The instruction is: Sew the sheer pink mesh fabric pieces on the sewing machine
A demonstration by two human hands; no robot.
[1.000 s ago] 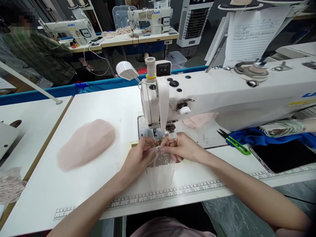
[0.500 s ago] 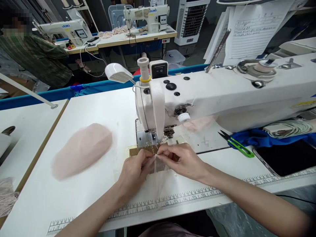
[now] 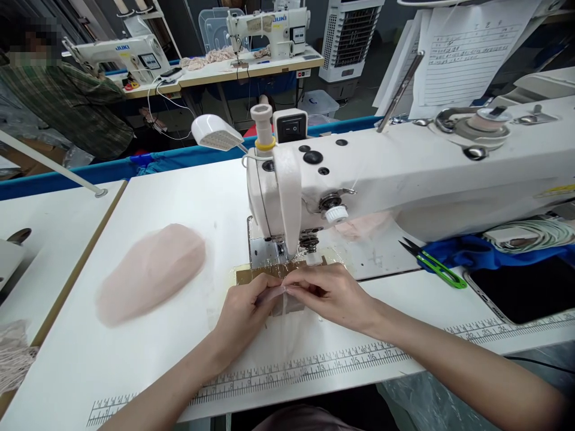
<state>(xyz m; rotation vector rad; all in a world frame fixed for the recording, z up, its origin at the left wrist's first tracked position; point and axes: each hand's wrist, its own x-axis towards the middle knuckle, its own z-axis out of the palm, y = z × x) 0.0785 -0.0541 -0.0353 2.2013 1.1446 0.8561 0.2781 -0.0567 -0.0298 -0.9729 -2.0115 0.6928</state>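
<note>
Pinched between my two hands is a thin strip of sheer pale fabric (image 3: 284, 320), hanging down in front of the sewing machine (image 3: 287, 197). My left hand (image 3: 245, 305) grips it with thumb and forefinger. Touching it almost at the same spot, my right hand (image 3: 330, 293) is closed on the fabric too. Both hands are just in front of the needle area, over a brown plate (image 3: 251, 275) edged with tape. A pale pink piece of sheer fabric (image 3: 153, 272) lies flat to the left, and more pink fabric (image 3: 363, 225) lies behind the needle.
Green thread snips (image 3: 442, 270), a black phone (image 3: 523, 287) and blue cloth (image 3: 476, 252) lie at the right. A printed ruler (image 3: 314, 366) runs along the table's front edge. Across the aisle, a person in a plaid shirt (image 3: 67, 108) is near other sewing machines (image 3: 269, 30).
My hands stay pinched at nearly the same place. The right fingers have shifted slightly left and closer to the left ones. The pink piece has not moved.
</note>
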